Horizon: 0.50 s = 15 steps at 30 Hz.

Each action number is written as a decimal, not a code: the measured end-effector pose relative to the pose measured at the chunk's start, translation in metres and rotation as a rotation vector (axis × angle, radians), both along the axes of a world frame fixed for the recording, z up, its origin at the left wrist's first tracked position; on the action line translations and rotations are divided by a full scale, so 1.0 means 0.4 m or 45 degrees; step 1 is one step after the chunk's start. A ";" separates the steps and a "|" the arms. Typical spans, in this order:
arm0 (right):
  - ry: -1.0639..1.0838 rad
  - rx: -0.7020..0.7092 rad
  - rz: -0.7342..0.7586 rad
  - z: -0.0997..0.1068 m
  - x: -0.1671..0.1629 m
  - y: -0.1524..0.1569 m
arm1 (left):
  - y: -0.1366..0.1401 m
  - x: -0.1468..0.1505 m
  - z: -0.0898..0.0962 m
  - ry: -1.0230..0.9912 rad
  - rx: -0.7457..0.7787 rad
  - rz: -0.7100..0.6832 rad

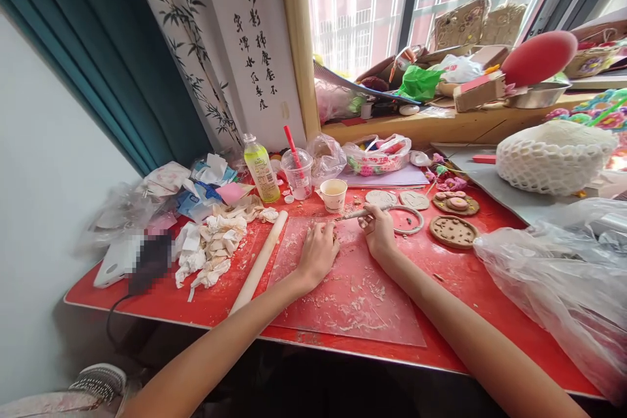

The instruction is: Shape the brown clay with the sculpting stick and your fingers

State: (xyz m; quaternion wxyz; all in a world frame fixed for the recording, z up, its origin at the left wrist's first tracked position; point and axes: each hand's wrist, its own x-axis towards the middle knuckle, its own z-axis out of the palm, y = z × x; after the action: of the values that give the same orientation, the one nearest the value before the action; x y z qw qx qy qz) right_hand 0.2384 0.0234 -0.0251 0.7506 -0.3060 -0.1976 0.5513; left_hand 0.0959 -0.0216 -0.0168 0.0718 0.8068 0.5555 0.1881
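Note:
My right hand (378, 233) is closed round a thin, greyish stick-like tool (356, 213), which points left over the far part of a clear mat (353, 294). Beside it, my left hand (317, 249) rests on the mat with curled fingers; a bit of brown material shows at its fingertips, but what they hold is hidden. Pale scrapings lie scattered across the mat. Just right of my right hand is a grey ring (420, 222). A paper cup (334, 197) of cloudy liquid stands behind my hands. Along the mat's left edge lies a pale rolling pin (259, 262).
Crumpled tissues (223, 241) are heaped on the left. Behind stand a green drink bottle (261, 170) and a plastic cup (296, 176) with a red straw. Right are a brown clay disc (453, 232), a disc with pink pieces (456, 203) and a plastic bag (543, 268).

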 end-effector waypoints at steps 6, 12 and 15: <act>0.031 0.017 0.022 0.001 0.006 0.005 | 0.018 -0.034 0.042 0.081 -0.078 -0.279; 0.070 -0.006 0.031 0.007 0.012 0.014 | 0.081 -0.126 0.119 0.090 -0.383 -0.551; 0.094 -0.019 0.016 0.010 0.015 0.016 | 0.112 -0.116 0.119 -0.090 -0.475 -0.714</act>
State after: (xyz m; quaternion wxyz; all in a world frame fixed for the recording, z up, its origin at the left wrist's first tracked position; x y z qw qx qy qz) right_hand 0.2443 0.0298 -0.0212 0.7517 -0.2898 -0.1674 0.5682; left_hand 0.0497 0.0232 0.0308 0.2865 0.8940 0.3341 0.0838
